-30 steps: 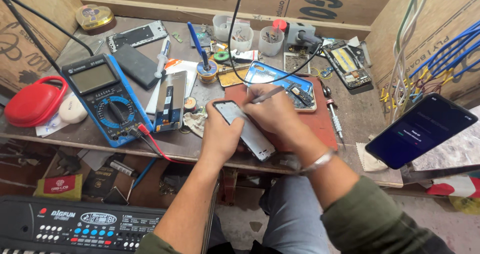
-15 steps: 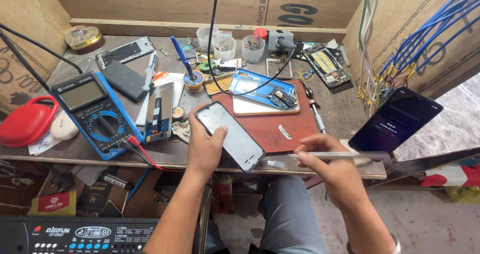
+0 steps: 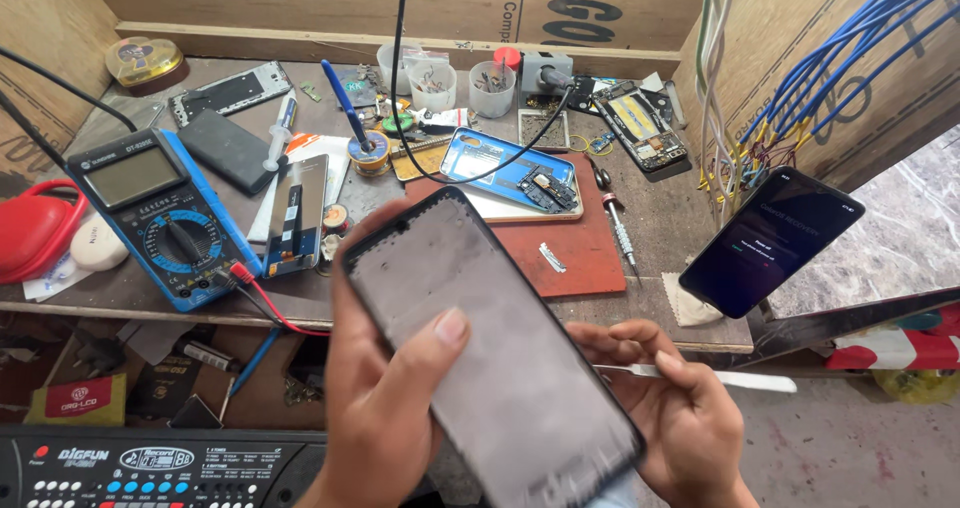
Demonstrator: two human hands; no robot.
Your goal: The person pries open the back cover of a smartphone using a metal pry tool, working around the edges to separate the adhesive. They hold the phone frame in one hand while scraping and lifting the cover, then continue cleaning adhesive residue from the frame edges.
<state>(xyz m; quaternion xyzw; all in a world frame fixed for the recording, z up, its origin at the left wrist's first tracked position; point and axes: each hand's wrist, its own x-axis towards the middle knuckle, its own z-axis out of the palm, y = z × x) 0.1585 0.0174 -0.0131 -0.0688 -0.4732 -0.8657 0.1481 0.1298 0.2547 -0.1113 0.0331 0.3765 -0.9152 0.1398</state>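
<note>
My left hand (image 3: 385,408) holds a detached phone screen panel (image 3: 490,348) up close to the camera, its grey dusty side facing me and my thumb lying across it. My right hand (image 3: 665,408) is just to the right and below the panel, gripping a thin metal tweezer-like tool (image 3: 720,376) that points to the right. Both hands are in front of the workbench's near edge.
On the wooden bench (image 3: 130,288) lie a blue multimeter (image 3: 160,218) with red lead, a red mat (image 3: 590,248), an opened blue phone (image 3: 515,173), a circuit board (image 3: 640,128), small cups of parts (image 3: 435,83). A lit phone (image 3: 772,238) leans at right. A keyboard (image 3: 150,473) sits below left.
The screen panel has been lifted off the bench toward the camera and now fills the middle of the view. My right hand with the tool has dropped below the bench edge.
</note>
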